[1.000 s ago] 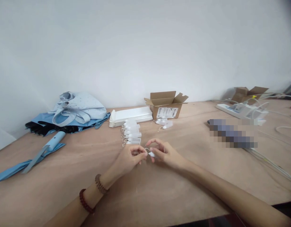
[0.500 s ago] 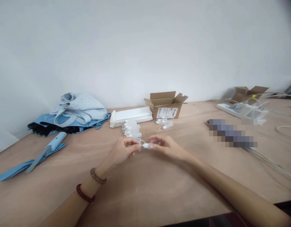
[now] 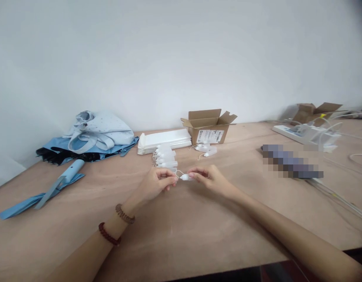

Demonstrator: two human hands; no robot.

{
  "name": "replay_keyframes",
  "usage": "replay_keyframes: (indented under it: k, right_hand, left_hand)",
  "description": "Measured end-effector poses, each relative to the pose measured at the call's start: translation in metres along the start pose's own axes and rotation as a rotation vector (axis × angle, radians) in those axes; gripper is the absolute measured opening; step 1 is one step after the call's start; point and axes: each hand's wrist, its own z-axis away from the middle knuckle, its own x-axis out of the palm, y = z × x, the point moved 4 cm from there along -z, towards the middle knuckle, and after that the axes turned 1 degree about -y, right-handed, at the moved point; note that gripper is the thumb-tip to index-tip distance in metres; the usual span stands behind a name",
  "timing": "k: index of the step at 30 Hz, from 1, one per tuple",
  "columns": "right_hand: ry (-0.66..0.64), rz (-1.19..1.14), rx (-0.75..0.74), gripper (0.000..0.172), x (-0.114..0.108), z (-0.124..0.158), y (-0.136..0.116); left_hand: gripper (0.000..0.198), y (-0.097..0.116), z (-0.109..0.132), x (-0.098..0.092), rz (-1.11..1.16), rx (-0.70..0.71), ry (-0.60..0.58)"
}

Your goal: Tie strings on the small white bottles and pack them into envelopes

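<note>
1. Far left of the open cardboard box (image 3: 208, 136), here's a blue umbrella (image 3: 72, 170): smooth cylindrical handle, flat strap, crumpled fabric with a black underside.
2. On top of that fabric, also left of the box, a pale speckled cloth bag (image 3: 114, 131) slumps in soft folds, its handle looped forward.
3. Just left of the box, a neat stack of flat white packets (image 3: 166, 138), glossy on top, edges layered.
4. In front of those, front-left of the box, a row of translucent plastic bottles (image 3: 168, 155), cords gathered at their left ends; it lies between the hands and the packets.
5. Now the left hand (image 3: 159, 181), in front of the box and a little left, thumb and fingertips closed on a thin pale cord (image 3: 180, 171); it partly covers the row's nearest bottle.
6. Here's the small dropper bottle (image 3: 185, 177), in front of the box, white tapered nozzle leftward, cord arching off it.
7. The right hand (image 3: 211, 179), in front of the box, pinches that bottle's body, fingers nearly together.
8. Right at the box's front, loose bottles (image 3: 210, 151) with cords.
9. Well right of the box: a pixelated object (image 3: 291, 161), a white power strip (image 3: 289, 134) trailing cables, a second carton (image 3: 306, 114) behind.
</note>
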Motion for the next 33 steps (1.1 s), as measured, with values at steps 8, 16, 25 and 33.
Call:
replay_keyframes:
  k: [8,16,25,33]
  right_hand:
    - [0.058,0.024,0.006,0.028,-0.0005,-0.0001,0.0065]
    - [0.046,0.047,-0.027,0.028,0.0008,0.0007,0.0017]
    - [0.05,0.055,-0.024,0.037,0.0011,-0.0021,0.0087]
    - [0.076,0.062,-0.013,0.037,-0.0003,-0.0008,0.0082]
  left_hand:
    - [0.027,-0.0021,-0.0012,0.0006,-0.013,0.069,0.026]
    - [0.021,-0.0028,0.0002,0.0045,-0.037,0.037,0.022]
    - [0.024,-0.0002,-0.0008,-0.0005,-0.057,0.028,0.024]
    - [0.028,-0.0011,-0.0006,0.0023,-0.028,0.023,0.036]
